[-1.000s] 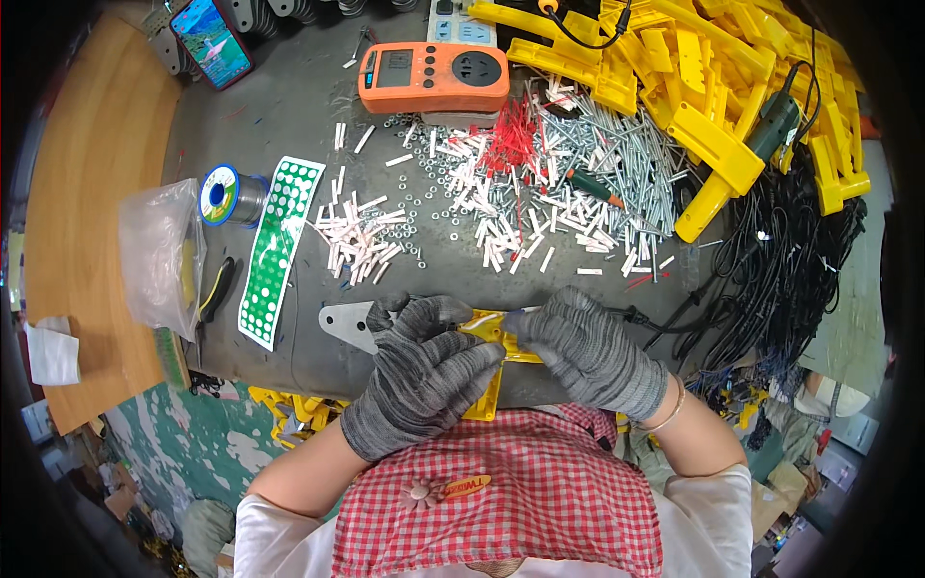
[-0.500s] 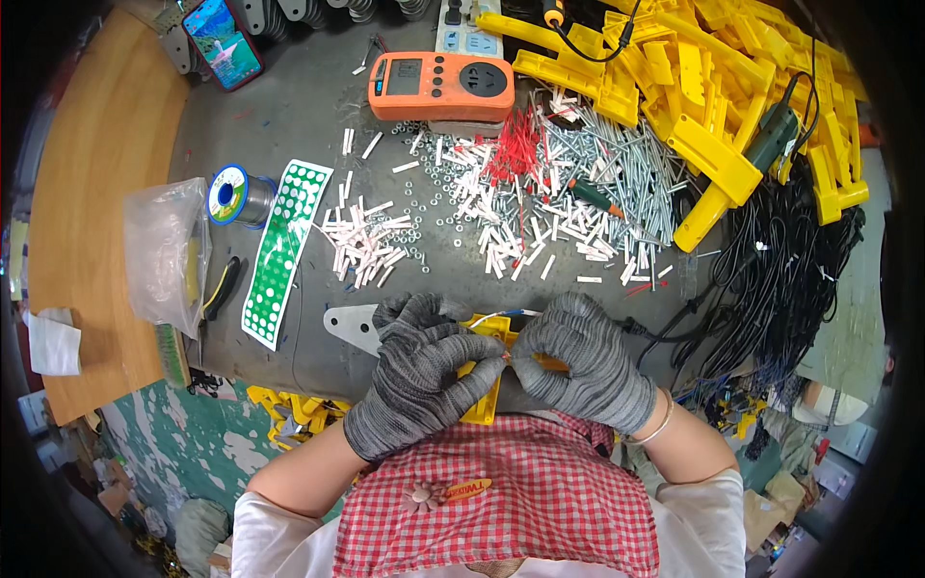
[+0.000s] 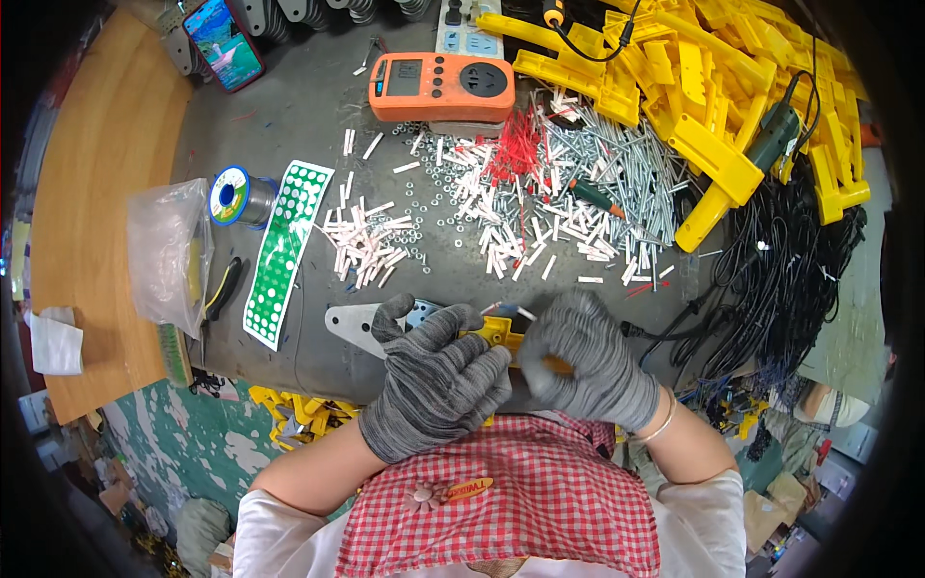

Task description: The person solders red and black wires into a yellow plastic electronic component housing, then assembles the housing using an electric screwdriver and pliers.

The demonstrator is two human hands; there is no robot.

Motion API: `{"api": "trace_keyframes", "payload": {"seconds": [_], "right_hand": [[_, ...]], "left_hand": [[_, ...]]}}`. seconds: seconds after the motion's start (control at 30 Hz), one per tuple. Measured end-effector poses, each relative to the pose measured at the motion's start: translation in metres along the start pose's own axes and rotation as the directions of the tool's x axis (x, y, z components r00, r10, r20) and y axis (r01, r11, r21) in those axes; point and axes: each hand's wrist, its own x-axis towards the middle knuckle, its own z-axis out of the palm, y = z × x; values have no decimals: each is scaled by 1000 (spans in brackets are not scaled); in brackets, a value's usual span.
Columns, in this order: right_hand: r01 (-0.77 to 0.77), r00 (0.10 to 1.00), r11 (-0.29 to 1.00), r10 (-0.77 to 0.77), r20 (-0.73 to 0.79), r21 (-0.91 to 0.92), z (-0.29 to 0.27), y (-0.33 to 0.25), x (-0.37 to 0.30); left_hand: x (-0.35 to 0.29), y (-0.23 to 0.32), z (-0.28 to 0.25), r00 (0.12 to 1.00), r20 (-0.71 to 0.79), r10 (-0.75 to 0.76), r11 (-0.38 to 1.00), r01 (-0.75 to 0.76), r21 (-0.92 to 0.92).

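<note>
A yellow plastic housing (image 3: 496, 330) lies at the front edge of the bench, partly hidden under my gloved hands. My left hand (image 3: 438, 385) rests over its left side with fingers apart, nothing seen gripped between them. Beside that hand, a grey metal plate (image 3: 353, 328) with holes sticks out to the left, and a bluish piece (image 3: 421, 312) shows behind the fingers. A short wire (image 3: 509, 310) with a white end rises from the housing. Close to it, my right hand (image 3: 583, 366) is curled with fingertips together, slightly blurred; whatever it pinches is hidden.
Loose white sleeves (image 3: 366, 246), nuts and metal rods (image 3: 636, 183) cover the middle. Behind stands an orange meter (image 3: 441, 87). Yellow housings (image 3: 713, 67) and black cables (image 3: 780, 279) pile up at right. At left are a solder spool (image 3: 241, 197), a green sticker sheet (image 3: 287, 255) and pliers (image 3: 224, 289).
My hands, fingertips together before, have come apart. The left hand's fingers have loosened and spread, and the right hand has shifted slightly right, uncovering more of the yellow housing.
</note>
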Motion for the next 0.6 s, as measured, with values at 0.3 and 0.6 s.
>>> {"api": "trace_keyframes", "payload": {"seconds": [0.3,0.6], "right_hand": [[75,982,986,-98,162,146,3,14,-7],[-191,973,980,180,144,61,12,8,-3]], "left_hand": [[7,-8,-9,996,86,-21,982,37,-187],[-17,1,-3,981,-29,192,956,-180,231]]}}
